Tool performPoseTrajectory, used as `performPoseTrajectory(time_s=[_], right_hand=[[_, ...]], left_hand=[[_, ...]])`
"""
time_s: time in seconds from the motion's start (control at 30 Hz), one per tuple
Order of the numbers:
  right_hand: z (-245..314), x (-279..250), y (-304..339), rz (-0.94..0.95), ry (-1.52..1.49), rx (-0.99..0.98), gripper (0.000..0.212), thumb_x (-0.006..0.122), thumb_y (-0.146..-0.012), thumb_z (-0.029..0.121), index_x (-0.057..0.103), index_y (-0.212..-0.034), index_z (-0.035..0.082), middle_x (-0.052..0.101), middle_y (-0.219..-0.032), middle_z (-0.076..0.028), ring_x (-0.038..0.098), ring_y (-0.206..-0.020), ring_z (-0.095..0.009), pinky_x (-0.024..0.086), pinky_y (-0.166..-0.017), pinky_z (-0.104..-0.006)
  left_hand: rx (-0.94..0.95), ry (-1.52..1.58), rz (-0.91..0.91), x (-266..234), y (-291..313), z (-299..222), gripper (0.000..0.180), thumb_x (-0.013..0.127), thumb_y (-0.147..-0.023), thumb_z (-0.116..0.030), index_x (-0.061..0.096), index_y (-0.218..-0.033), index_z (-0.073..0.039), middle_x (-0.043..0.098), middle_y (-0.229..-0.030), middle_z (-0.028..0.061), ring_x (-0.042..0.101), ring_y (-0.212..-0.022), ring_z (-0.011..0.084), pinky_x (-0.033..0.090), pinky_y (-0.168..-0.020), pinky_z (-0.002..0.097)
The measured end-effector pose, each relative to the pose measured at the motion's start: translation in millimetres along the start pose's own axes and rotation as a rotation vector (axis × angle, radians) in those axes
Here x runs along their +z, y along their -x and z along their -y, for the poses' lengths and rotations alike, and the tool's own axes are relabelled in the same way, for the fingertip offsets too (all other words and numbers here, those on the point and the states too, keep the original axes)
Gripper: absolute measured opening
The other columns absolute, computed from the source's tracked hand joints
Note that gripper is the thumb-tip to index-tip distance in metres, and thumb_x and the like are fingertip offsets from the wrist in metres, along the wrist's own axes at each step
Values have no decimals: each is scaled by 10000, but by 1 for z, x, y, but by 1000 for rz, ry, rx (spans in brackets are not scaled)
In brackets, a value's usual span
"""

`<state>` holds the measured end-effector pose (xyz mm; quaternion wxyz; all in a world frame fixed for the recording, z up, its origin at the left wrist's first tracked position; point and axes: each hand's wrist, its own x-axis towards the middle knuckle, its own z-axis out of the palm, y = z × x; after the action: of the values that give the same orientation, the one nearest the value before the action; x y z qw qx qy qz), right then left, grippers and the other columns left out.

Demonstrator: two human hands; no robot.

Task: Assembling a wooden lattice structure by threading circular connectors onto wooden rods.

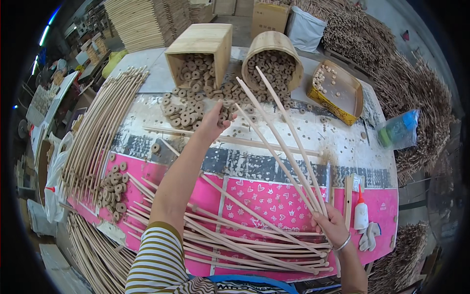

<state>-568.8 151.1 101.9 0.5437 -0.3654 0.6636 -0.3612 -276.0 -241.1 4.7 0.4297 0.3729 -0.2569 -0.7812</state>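
Note:
My left hand reaches over the near edge of a heap of small round wooden discs with centre holes. Its fingers are spread, and I see nothing held in them. Closed around the lower ends of three thin wooden rods, my right hand keeps them slanting up and away to the left, fanned apart at their far tips. Below my hands, many more rods lie across the pink patterned sheet on the table.
Discs spill from a square wooden bucket and a round one, both tipped over. A yellow tray holds small wooden balls. A glue bottle and a glove lie at right; stacked rods line the left.

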Motion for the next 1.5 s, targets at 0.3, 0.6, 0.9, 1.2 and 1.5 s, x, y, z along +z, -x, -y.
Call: performPoseTrajectory(time_s=[0.3,0.6,0.9,1.2,1.5], right_hand=[[4,20,15,70,54,-24,166,613,-1050,193,634,-1116,42,625,-770,20,540,-583,-24,405,-505,-178],[-4,30,22,89,51,-26,171,616,-1038,174,633,-1121,26,634,-776,8,547,-576,-38,419,-500,-183],[1,33,24,96,39,-30,169,622,-1038,186,630,-1110,33,635,-775,6,554,-579,-40,426,-505,-188],[-6,37,21,109,53,-4,158,616,-1042,191,622,-1086,40,639,-770,6,554,-579,-41,427,-514,-184],[-8,43,16,116,22,-24,155,621,-1047,185,634,-1099,39,637,-772,11,543,-586,-27,401,-507,-189]], left_hand=[[109,-89,49,-28,50,-13,348,534,-1090,-401,637,-1217,-94,648,-1046,36,680,-889,165,391,-504,208],[95,116,-2,-38,72,-13,317,667,-1029,-294,627,-1237,-57,655,-1072,50,683,-941,175,418,-524,190],[147,225,45,-58,72,-1,205,709,-1000,-187,646,-1119,-33,688,-1039,75,682,-919,159,404,-499,183],[122,260,-20,-53,79,-3,162,695,-1005,-201,662,-1051,-49,712,-965,72,642,-810,134,364,-470,185],[196,169,-5,-53,90,-8,141,720,-983,-191,680,-1042,-69,715,-955,62,657,-806,123,354,-456,191]])
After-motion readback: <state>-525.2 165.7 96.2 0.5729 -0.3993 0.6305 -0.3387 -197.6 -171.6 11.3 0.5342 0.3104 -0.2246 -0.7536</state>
